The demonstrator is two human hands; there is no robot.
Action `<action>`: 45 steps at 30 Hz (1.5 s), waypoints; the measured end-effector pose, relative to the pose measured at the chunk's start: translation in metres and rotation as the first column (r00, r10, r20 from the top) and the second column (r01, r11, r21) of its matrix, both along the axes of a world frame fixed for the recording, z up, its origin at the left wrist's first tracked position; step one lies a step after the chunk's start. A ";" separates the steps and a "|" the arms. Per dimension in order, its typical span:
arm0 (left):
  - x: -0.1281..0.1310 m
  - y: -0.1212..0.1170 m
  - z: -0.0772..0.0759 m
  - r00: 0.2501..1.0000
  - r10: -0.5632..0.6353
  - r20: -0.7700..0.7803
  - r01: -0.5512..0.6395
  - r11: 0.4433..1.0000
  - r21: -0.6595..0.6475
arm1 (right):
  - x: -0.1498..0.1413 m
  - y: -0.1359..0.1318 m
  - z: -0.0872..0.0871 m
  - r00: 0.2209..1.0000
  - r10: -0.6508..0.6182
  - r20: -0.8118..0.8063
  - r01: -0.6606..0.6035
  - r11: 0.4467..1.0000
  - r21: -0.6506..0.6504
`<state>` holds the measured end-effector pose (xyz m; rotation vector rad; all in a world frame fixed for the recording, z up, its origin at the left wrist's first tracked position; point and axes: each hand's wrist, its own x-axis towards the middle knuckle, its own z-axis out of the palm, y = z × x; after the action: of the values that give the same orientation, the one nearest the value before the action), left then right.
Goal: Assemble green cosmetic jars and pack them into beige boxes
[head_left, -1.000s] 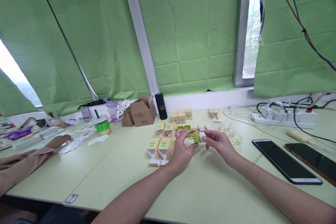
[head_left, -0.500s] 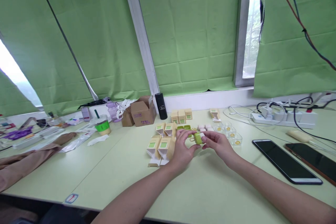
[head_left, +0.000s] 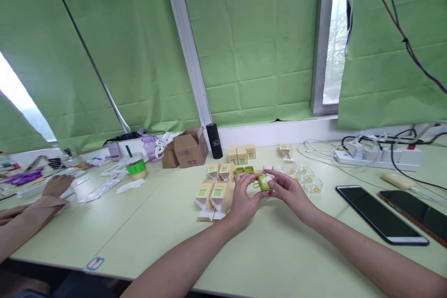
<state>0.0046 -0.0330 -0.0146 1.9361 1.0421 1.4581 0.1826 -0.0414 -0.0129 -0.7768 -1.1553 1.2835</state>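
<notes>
Green curtains [head_left: 265,46] hang behind a pale worktable [head_left: 157,228]; at far left, a co-worker's sleeve [head_left: 30,228] rests on its edge. A cardboard box [head_left: 191,153] stands toward the back, and a dark phone [head_left: 380,214] lies to the right. Centrally, the left hand [head_left: 242,195] and the right hand [head_left: 289,190] face each other above the tabletop. Open-flapped cartons [head_left: 221,194] stand just beside the left hand; clear containers [head_left: 314,187] with yellow centres lie beyond the right. Smallest of all, a green case [head_left: 264,184] sits between the hands, thumb and fingers of the left closed on one side, right fingertips pinching the other. Something white shows at the right fingertips, partly hidden. The step in hand appears to be two-handed handling of the case; any further turn or push would call for a steady left pinch and fine right-hand fingertip control.
</notes>
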 end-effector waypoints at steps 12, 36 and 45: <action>0.000 -0.011 0.003 0.968 0.125 -0.217 -0.074 0.971 0.226 | -0.002 0.000 0.002 1.000 -0.028 0.014 0.028 1.000 0.003; 0.003 -0.015 -0.001 0.988 -0.019 -0.154 0.043 0.987 0.155 | -0.003 -0.003 -0.010 0.941 -0.163 0.296 0.077 0.957 0.280; 0.007 -0.015 0.002 0.977 -0.186 0.103 0.200 0.969 -0.147 | 0.007 -0.011 -0.006 0.672 -0.562 0.483 0.026 0.669 0.743</action>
<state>0.0117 -0.0482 -0.0129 1.7910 0.8742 1.3012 0.1893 -0.0520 -0.0191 -0.8420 -1.8433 0.1313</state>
